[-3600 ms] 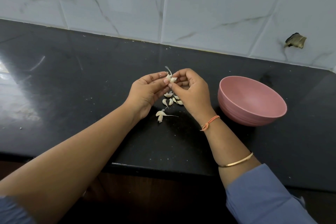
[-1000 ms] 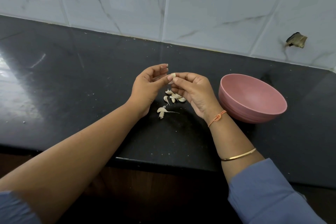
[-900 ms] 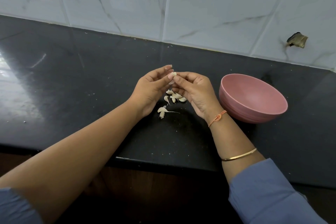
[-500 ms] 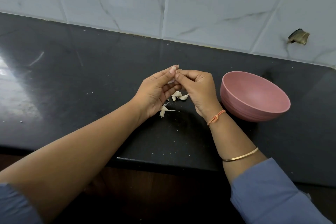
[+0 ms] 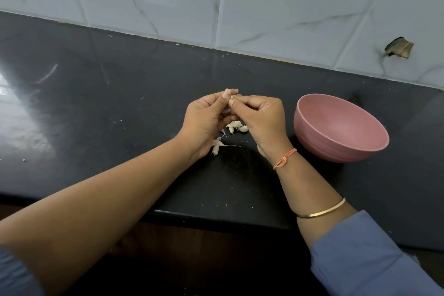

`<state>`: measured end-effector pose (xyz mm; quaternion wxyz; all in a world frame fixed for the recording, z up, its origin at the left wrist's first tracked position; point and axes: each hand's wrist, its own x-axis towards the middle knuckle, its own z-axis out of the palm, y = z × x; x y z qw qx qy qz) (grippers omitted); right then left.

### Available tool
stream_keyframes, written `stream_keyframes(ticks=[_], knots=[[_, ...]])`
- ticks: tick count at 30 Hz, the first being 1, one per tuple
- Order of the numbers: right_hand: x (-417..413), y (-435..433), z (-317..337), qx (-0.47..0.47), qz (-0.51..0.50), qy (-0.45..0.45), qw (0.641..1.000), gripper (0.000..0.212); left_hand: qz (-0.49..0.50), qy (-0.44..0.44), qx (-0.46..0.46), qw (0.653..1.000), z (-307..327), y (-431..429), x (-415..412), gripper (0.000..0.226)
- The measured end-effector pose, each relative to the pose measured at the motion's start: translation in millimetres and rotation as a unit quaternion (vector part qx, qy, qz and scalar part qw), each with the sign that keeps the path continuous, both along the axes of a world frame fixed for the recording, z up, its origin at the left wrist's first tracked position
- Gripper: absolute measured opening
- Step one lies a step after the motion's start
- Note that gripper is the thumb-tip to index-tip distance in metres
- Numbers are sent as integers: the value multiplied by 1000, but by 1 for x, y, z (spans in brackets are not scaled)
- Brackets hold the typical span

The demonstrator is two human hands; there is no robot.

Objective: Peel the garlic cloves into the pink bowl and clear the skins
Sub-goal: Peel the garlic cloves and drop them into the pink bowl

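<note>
My left hand (image 5: 204, 120) and my right hand (image 5: 260, 119) meet fingertip to fingertip above the black counter, both pinching one small garlic clove (image 5: 232, 97) that is mostly hidden by the fingers. Below the hands, several pale garlic cloves and bits of skin (image 5: 236, 126) lie on the counter, with one more piece with a thin stalk (image 5: 217, 145) near my left wrist. The pink bowl (image 5: 314, 136) stands to the right of my right hand; its inside looks empty.
The black stone counter (image 5: 108, 103) runs to a tiled wall at the back. Its front edge (image 5: 216, 217) lies under my forearms. A broken hole in the tile (image 5: 397, 49) shows at the upper right. Small white specks dot the counter.
Both hands have stayed together on the clove, with fingers shifting around it and closing tighter. A strip of skin that stuck up from the clove earlier is no longer visible.
</note>
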<state>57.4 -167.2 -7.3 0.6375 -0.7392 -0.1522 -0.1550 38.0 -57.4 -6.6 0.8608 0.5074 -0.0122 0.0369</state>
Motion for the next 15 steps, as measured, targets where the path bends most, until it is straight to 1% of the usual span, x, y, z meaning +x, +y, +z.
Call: stream_keyframes(ticks=[8, 11, 13, 15], knots=[[-1, 8, -5, 18, -22, 22, 999, 10, 59, -25, 76, 995, -2, -2, -1, 21], [-4, 11, -4, 25, -20, 31, 999, 9, 67, -25, 84, 994, -2, -2, -1, 21], [-5, 12, -2, 47, -24, 51, 997, 6, 73, -22, 81, 994, -2, -3, -2, 21], [-6, 11, 0, 59, -33, 59, 996, 10, 71, -16, 71, 995, -2, -3, -2, 21]])
